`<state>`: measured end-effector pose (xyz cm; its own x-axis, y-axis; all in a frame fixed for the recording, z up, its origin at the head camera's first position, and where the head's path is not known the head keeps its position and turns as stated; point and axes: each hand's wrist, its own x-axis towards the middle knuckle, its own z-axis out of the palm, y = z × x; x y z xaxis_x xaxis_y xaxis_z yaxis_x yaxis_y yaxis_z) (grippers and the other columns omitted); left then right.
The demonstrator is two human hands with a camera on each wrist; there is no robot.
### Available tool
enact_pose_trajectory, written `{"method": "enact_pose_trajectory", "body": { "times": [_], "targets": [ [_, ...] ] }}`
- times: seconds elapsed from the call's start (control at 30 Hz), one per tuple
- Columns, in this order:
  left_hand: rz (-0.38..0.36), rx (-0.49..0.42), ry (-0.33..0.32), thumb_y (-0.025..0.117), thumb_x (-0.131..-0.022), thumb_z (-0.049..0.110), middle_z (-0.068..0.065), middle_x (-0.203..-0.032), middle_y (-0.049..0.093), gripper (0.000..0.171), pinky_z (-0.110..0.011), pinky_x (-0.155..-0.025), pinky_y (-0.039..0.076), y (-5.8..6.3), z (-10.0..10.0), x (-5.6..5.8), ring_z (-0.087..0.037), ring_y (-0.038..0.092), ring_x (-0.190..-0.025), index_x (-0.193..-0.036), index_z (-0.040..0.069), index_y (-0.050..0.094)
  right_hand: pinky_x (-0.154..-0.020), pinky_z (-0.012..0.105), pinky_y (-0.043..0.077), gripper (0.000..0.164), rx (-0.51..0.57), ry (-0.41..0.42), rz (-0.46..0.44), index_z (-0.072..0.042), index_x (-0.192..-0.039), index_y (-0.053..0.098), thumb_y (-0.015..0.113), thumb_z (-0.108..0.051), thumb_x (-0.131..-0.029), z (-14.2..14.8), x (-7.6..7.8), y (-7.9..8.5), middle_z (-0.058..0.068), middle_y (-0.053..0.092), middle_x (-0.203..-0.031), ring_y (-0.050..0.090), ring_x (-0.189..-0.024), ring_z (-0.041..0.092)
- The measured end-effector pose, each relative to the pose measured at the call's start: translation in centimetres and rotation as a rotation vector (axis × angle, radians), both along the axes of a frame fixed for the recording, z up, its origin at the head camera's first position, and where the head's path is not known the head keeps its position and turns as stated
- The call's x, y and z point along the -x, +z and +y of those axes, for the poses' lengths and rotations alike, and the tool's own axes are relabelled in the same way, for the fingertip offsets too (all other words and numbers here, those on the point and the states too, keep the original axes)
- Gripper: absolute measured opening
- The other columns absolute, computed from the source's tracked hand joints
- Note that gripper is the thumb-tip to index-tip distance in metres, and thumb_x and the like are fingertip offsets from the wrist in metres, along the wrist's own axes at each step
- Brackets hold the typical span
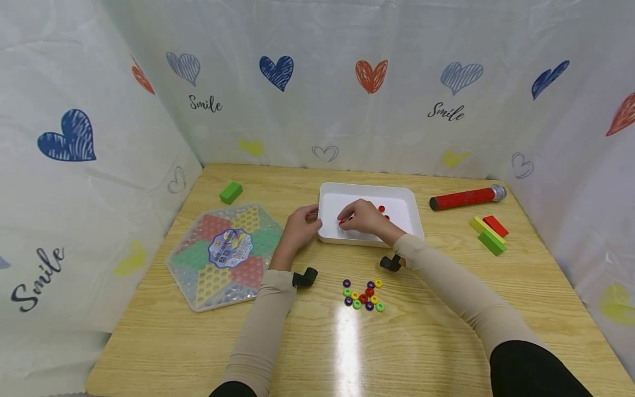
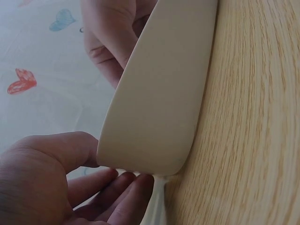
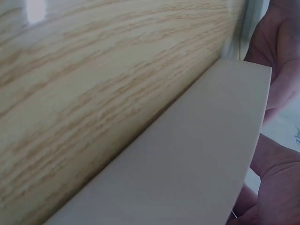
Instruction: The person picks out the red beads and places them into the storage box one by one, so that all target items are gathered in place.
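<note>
A shallow white tray (image 1: 329, 199) sits toward the back of the table, with several small red beads (image 1: 381, 208) inside. At its left end, my left hand (image 1: 299, 229) grips the wall; the left wrist view shows the thumb at the rim and the fingers against the outer side. Reaching over the front wall, my right hand (image 1: 364, 216) points its fingertips down into the tray and pinches a small red bead (image 1: 341, 223). In the right wrist view the tray wall (image 3: 187, 154) hides those fingertips.
Ring-shaped beads in several colours (image 1: 355, 295) lie in front of the tray. A hexagonal game board (image 1: 188, 281) is at left, a green block (image 1: 231, 193) behind it. At right are a red tube (image 1: 463, 198) and stacked green, yellow and red blocks (image 1: 492, 242).
</note>
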<state>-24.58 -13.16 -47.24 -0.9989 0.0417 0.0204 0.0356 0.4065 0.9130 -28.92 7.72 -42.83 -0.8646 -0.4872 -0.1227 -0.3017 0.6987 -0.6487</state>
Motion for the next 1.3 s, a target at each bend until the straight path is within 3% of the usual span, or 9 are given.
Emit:
{"method": "enact_pose_trajectory", "body": {
  "times": [0.33, 0.67, 0.8, 0.9, 1.13, 1.3],
  "targets": [
    [0.013, 0.015, -0.007, 0.062, -0.095, 0.013, -0.014, -0.14, 0.06, 0.048, -0.043, -0.108, 0.05, -0.1, 0.4, 0.2, -0.028, 0.063, -0.127, -0.142, 0.007, 0.058, -0.068, 0.023, 0.048, 0.017, -0.004, -0.007, -0.028, -0.008, -0.1, 0.08, 0.078, -0.012, -0.084, 0.5, -0.2, -0.7, 0.004, 0.075, -0.089, 0.061, -0.08, 0.014],
    [-0.007, 0.033, 0.006, 0.061, -0.095, 0.014, -0.014, -0.141, 0.06, 0.048, -0.044, -0.108, 0.05, 0.4, 0.5, 0.0, -0.029, 0.061, -0.128, -0.143, 0.008, 0.057, -0.069, 0.025, 0.049, 0.021, 0.009, -0.006, 0.011, -0.007, -0.104, 0.08, 0.078, -0.017, -0.085, 1.2, -0.5, 1.3, 0.005, 0.076, -0.096, 0.063, -0.085, 0.015],
    [-0.025, 0.039, 0.017, 0.06, -0.096, 0.015, -0.013, -0.142, 0.059, 0.049, -0.044, -0.109, 0.05, 0.5, 0.4, -0.2, -0.028, 0.061, -0.129, -0.144, 0.008, 0.056, -0.064, 0.026, 0.053, 0.022, 0.03, 0.002, -0.006, -0.007, -0.107, 0.079, 0.078, -0.016, -0.086, 1.5, -0.9, 2.1, 0.007, 0.075, -0.1, 0.064, -0.077, 0.016],
    [-0.034, 0.033, 0.017, 0.059, -0.096, 0.015, -0.013, -0.143, 0.058, 0.05, -0.044, -0.109, 0.05, 0.3, 0.4, -0.2, -0.028, 0.06, -0.129, -0.145, 0.009, 0.056, -0.06, 0.028, 0.053, 0.023, 0.041, 0.014, -0.007, -0.006, -0.109, 0.079, 0.077, -0.016, -0.087, 1.8, -1.3, 2.6, 0.008, 0.075, -0.101, 0.061, -0.068, 0.015],
    [-0.019, 0.011, 0.01, 0.059, -0.096, 0.014, -0.014, -0.143, 0.058, 0.05, -0.045, -0.108, 0.05, 0.3, 0.2, 0.0, -0.029, 0.06, -0.13, -0.145, 0.008, 0.055, -0.071, 0.032, 0.048, 0.023, 0.032, 0.068, 0.044, -0.007, -0.108, 0.079, 0.077, -0.017, -0.088, 2.7, -2.8, 3.7, 0.006, 0.077, -0.103, 0.058, -0.081, 0.02],
    [-0.015, 0.025, 0.01, 0.059, -0.096, 0.014, -0.013, -0.144, 0.057, 0.05, -0.044, -0.109, 0.05, 0.2, 0.3, 0.0, -0.029, 0.06, -0.13, -0.145, 0.008, 0.055, -0.066, 0.03, 0.045, 0.024, 0.042, 0.075, 0.021, -0.006, -0.108, 0.079, 0.078, -0.017, -0.086, 3.8, -4.3, 4.0, 0.008, 0.076, -0.105, 0.052, -0.072, 0.018]
  ]
}}
